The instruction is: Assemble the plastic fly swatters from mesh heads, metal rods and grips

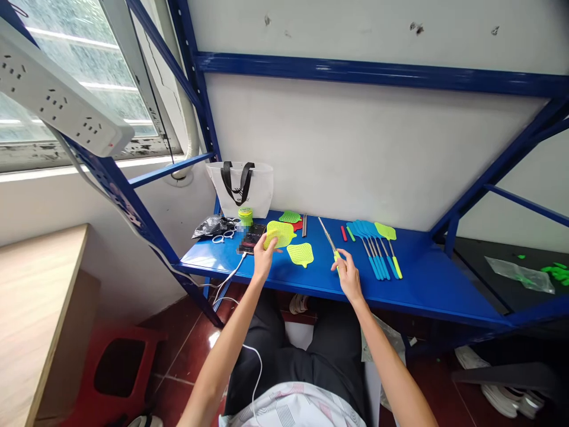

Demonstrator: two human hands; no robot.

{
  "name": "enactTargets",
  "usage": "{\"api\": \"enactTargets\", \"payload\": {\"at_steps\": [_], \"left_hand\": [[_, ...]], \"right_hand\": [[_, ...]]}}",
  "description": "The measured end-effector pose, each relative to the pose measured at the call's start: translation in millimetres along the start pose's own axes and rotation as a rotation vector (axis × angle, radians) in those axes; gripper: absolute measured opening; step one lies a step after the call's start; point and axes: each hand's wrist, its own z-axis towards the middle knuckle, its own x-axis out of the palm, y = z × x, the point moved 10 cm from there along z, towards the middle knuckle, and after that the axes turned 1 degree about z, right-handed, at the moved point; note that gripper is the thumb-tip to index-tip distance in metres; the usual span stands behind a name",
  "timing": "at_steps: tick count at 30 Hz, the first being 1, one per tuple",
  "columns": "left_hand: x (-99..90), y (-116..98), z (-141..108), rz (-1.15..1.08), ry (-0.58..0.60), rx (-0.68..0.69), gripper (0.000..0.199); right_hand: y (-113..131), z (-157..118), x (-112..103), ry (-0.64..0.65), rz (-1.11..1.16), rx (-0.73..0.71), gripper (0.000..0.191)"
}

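The left hand (267,254) holds a yellow head (281,233), the right hand (349,275) a rod (328,234). Some swatters (365,229) look done; loose heads (300,254) remain.

The person's left hand (265,256) holds a perforated yellow-green swatter head (281,232); a second yellow-green head (300,254) lies on the blue table (427,267), at three o'clock from that hand. The right hand (348,274) grips a yellow handle (336,257), whose metal rod (328,233) points to eleven o'clock. At two o'clock from the right hand lie several blue swatters (381,267) and one yellow-green swatter (386,232). A white tote bag (262,187) stands at eleven o'clock from the left hand.
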Motion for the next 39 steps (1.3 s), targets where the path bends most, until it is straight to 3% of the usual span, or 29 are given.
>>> {"api": "enactTargets", "payload": {"at_steps": [4,11,15,18,25,32,39], "left_hand": [[18.7,11,-9,-0.089,0.029,-0.049,0.061],[14.9,6,-11,-0.171,-0.046,-0.114,0.064],[31.5,7,-19,-0.252,0.042,-0.175,0.079],[46.7,7,-27,-0.317,0.131,-0.222,0.089],[52.4,0,-32,-0.315,0.138,-0.245,0.110],[47.7,-13,-31,-0.387,0.109,-0.280,0.070],[58.7,-45,-43,-0.370,0.163,-0.216,0.069]], "right_hand": [[0,1,-5,-0.031,0.099,0.004,0.049],[-6,3,-22,-0.147,0.372,0.012,0.041],[-10,2,-23,-0.145,0.379,0.057,0.048],[-6,1,-21,-0.140,0.256,0.062,0.053],[39,4,-12,-0.047,-0.034,-0.166,0.049],[89,-4,-14,0.036,-0.224,-0.328,0.042],[132,-14,-25,0.069,-0.302,-0.424,0.035]]}}
